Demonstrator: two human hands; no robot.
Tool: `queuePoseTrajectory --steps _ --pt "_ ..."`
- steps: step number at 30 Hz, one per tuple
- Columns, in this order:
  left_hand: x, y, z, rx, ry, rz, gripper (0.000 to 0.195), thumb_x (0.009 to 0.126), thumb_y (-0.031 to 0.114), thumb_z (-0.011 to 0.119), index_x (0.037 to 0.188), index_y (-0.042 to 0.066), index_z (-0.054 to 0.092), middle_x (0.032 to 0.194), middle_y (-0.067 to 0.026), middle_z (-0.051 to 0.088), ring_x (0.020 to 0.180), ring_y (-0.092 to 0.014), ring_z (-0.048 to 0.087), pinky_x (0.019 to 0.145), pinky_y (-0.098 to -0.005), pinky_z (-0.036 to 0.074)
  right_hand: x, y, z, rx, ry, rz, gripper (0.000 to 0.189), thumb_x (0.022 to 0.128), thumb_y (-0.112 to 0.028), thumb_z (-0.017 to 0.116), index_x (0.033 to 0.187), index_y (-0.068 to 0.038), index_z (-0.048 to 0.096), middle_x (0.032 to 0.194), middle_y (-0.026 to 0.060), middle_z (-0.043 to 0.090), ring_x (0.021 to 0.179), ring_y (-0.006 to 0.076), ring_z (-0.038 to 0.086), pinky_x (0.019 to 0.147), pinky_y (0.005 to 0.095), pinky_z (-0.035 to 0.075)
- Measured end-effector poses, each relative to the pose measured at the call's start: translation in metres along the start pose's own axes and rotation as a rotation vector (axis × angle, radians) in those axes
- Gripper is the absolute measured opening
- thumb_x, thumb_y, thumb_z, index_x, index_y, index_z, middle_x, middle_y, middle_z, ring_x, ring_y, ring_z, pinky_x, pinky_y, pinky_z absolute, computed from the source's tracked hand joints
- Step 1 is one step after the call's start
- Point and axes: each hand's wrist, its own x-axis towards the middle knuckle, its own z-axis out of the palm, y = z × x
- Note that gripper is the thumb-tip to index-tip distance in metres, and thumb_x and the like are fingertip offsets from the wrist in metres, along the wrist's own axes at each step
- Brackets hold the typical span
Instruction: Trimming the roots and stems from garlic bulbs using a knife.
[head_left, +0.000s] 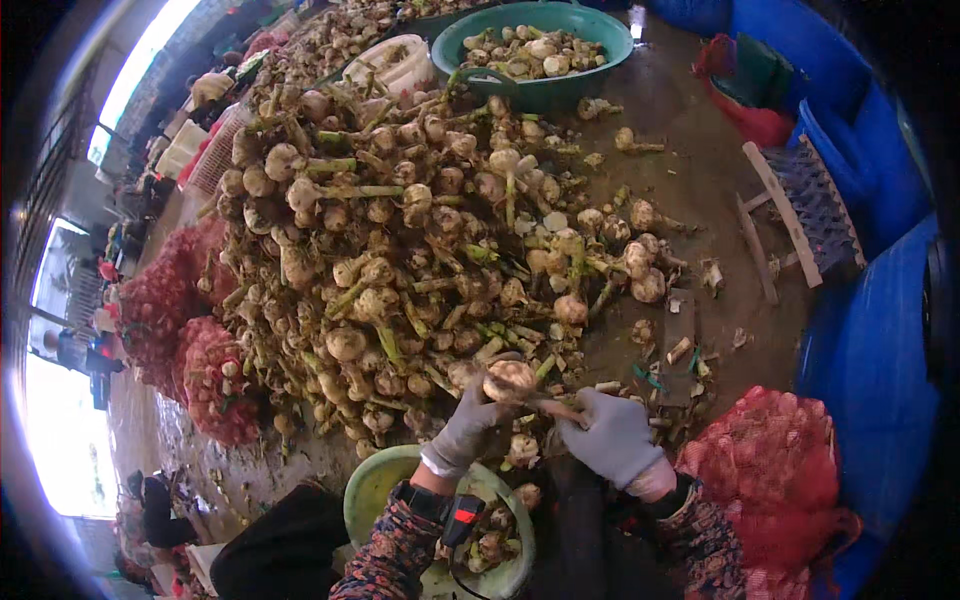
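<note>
My left hand (469, 435), in a pale glove, holds a garlic bulb (510, 381) at the near edge of a large heap of garlic (390, 247). My gloved right hand (611, 435) is closed around a brownish stalk (559, 409) that runs from the bulb. Blur hides whether a tool is also in the right fingers. Beneath my left forearm stands a pale green basin (360, 487) with several garlic bulbs (491, 540) inside. Many bulbs in the heap still carry long stems and dried dirt.
A green tub (536, 94) of trimmed bulbs stands at the far side, beside a white bucket (394, 64). Red mesh sacks lie left (217, 382) and right (765, 457). A wooden stool (802, 210) is near a blue tarp (870, 337). Stem scraps (679, 350) litter the floor.
</note>
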Motion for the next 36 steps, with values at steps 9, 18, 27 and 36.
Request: queuePoseTrajectory --steps 9,18,27,36 --pt "-0.008 0.0 0.009 0.813 0.101 0.12 0.06 0.062 0.012 0.083 0.113 0.003 0.05 0.096 -0.0073 0.063 0.089 -0.013 0.061 0.08 -0.0293 0.051 -0.007 -0.008 0.001 -0.02 -0.049 -0.132 0.022 0.069 -0.025 0.069 0.073 -0.007 0.056 0.064 0.0141 0.057 0.062 0.035 0.059 0.055 0.0434 0.045" --pt "-0.032 -0.016 0.016 0.559 0.122 0.034 0.058 0.065 0.018 0.082 0.111 0.001 0.052 0.098 -0.0064 0.064 0.092 -0.014 0.061 0.081 -0.0301 0.051 0.004 0.044 0.031 -0.195 -0.183 0.034 0.025 0.072 -0.029 0.066 0.081 -0.006 0.058 0.071 0.0146 0.062 0.07 0.0355 0.062 0.061 0.0454 0.049" --pt "-0.024 0.005 -0.001 0.533 0.29 0.116 0.055 0.072 0.028 0.075 0.115 0.002 0.054 0.099 -0.0087 0.064 0.089 -0.021 0.064 0.079 -0.0325 0.051 -0.006 0.066 0.012 -0.013 0.055 0.375 0.036 0.081 -0.04 0.063 0.084 -0.005 0.064 0.075 0.0172 0.065 0.073 0.0365 0.064 0.064 0.0427 0.05" --pt "-0.003 -0.039 -0.001 -0.814 0.409 0.174 0.038 0.086 0.036 0.063 0.114 0.01 0.058 0.112 -0.007 0.061 0.106 -0.025 0.057 0.093 -0.042 0.047 0.004 0.04 0.029 0.173 0.136 0.391 0.034 0.082 -0.039 0.064 0.081 -0.005 0.064 0.069 0.0167 0.062 0.068 0.0369 0.062 0.058 0.0404 0.047"
